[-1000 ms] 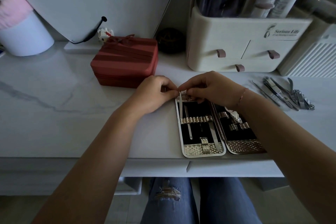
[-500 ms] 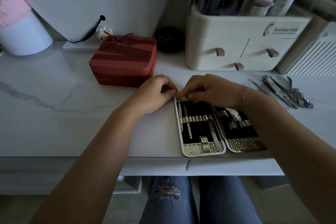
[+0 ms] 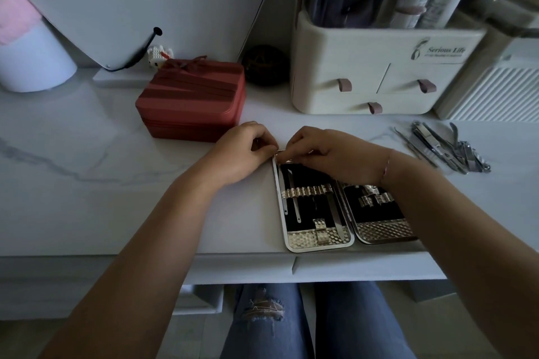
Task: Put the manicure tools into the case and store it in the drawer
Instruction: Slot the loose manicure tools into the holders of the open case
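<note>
case point(image 3: 318, 239) open flat on table point(image 3: 87, 172), near front edge, halves side by side. thin tools point(image 3: 336, 213) lie under strap in left half. both hands at far end of that half. right hand point(image 3: 329, 151): fingers curled, pinching thin metal bit point(image 3: 282, 150) at far rim; tool or rim part, cannot tell. left hand point(image 3: 242, 151): curled, thumb and forefinger tips just beside bit; grip unclear. loose tools point(image 3: 446, 146) piled well right of case.
</note>
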Available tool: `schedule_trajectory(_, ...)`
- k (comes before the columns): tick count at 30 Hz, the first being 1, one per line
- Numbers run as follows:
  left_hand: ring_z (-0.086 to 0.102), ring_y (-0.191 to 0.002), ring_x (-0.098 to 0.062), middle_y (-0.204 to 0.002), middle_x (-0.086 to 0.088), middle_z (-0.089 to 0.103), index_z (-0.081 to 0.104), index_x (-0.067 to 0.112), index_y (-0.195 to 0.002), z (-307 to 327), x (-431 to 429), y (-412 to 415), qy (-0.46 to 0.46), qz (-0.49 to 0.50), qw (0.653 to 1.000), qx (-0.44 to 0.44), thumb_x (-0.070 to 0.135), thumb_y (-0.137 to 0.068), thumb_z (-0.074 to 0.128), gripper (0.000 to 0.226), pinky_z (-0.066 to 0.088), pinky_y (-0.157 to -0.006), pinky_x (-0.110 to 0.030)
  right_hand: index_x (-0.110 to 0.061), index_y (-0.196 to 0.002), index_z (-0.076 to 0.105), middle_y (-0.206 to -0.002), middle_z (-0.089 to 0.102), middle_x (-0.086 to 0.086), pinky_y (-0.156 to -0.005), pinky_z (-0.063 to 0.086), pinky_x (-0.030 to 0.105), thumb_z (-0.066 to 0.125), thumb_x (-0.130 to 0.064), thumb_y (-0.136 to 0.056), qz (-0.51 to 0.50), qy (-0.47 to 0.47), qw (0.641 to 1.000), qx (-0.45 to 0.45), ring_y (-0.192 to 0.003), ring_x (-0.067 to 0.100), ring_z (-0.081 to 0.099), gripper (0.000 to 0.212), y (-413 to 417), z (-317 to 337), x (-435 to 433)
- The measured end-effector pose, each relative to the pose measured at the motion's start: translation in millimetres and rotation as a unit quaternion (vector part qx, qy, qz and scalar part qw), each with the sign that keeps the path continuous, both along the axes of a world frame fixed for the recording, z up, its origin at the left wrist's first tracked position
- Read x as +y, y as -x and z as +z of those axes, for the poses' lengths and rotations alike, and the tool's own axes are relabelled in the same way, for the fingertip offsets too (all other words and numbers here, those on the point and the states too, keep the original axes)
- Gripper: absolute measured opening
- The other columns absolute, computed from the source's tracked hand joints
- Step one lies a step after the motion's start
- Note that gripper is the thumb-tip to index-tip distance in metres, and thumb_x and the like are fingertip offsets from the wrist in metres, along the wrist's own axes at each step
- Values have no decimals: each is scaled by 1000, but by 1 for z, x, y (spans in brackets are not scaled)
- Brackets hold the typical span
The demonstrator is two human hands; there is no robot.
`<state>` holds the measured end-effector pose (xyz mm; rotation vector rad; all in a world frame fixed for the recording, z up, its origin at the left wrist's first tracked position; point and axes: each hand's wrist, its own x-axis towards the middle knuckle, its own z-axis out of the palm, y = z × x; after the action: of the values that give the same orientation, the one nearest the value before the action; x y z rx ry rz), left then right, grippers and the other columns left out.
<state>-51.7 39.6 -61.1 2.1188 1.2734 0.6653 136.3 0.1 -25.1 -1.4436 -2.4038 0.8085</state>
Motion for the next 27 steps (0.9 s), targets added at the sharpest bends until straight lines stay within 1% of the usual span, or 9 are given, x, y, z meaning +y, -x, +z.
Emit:
schedule_trajectory(2, 54, -76, 0, -88, 8, 59, 63, 25, -80, 0, 1, 0, -3, -1, 1000, 2, 17, -86, 62, 10, 36, -66, -10, -19, -116, 65, -108, 60, -2, -91, 39, 15, 56, -11, -90, -59, -38, 995, 66, -100, 7, 56, 28, -5, 0, -4)
schedule_trajectory(5, 53, -75, 1, -87, 7, 60, 66, 18, -84, -1, 2, 0, -13, -3, 1000, 0, 15, -86, 62, 5, 36, -67, -5, -19, -103, 70, -91, 66, -11, -76, 44, 8, 63, -14, -85, -206, -113, 963, 132, -80, -3, 61, 20, -37, 4, -14)
schedule_trajectory(7, 52, -73, 3, -84, 8, 59, 65, 16, -84, -2, 1, 0, -19, 0, 1000, -2, 18, -86, 63, 3, 35, -65, -4, -20, -95, 72, -85, 67, -10, -71, 44, 6, 67, -19, -82, -308, -166, 933, 84, -74, -3, 60, 13, -70, 5, -22)
schedule_trajectory(10, 54, -75, 3, -87, 8, 61, 65, 16, -84, -2, 1, 0, -16, -2, 1000, -9, 20, -86, 63, 5, 36, -66, -3, -15, -89, 73, -88, 70, 4, -79, 46, 26, 72, -25, -77, -417, -175, 892, -14, -80, 14, 59, 16, -115, -1, -31)
schedule_trajectory(12, 54, -73, 6, -88, 8, 62, 65, 18, -83, -2, 1, 0, -12, -4, 1000, -14, 19, -86, 63, 4, 36, -67, -3, -14, -84, 72, -84, 68, 9, -78, 47, 34, 74, -27, -75, -441, -159, 882, -53, -80, 20, 57, 17, -129, -7, -34)
schedule_trajectory(16, 52, -71, 10, -84, 10, 60, 65, 21, -80, -2, -1, 0, -12, -4, 1000, -18, 18, -86, 63, 7, 37, -67, -3, -14, -80, 71, -74, 59, 1, -70, 41, 30, 73, -28, -76, -458, -164, 871, -65, -77, 19, 52, 15, -132, -13, -32)
schedule_trajectory(19, 54, -73, 4, -86, 8, 62, 66, 19, -81, -3, -1, 0, -12, -2, 1000, -19, 17, -86, 62, 7, 37, -67, -5, -15, -77, 70, -75, 58, 2, -70, 43, 30, 71, -27, -77, -465, -163, 865, -91, -77, 20, 52, 13, -131, -13, -26)
schedule_trajectory(23, 53, -72, 4, -87, 7, 63, 66, 19, -81, -4, 0, 0, -15, -2, 1000, -20, 16, -86, 62, 7, 38, -67, -6, -10, -73, 69, -76, 65, 11, -65, 47, 33, 63, -16, -78, -457, -174, 863, -127, -74, 27, 56, 10, -125, -16, -21)
schedule_trajectory(27, 53, -72, 2, -88, 6, 63, 66, 18, -81, -4, -1, -1, -15, 0, 1000, -19, 16, -86, 62, 7, 38, -66, -7, -11, -80, 66, -82, 63, 8, -72, 50, 38, 60, -18, -79, -445, -185, 869, -110, -82, 29, 56, 9, -123, -21, -14)
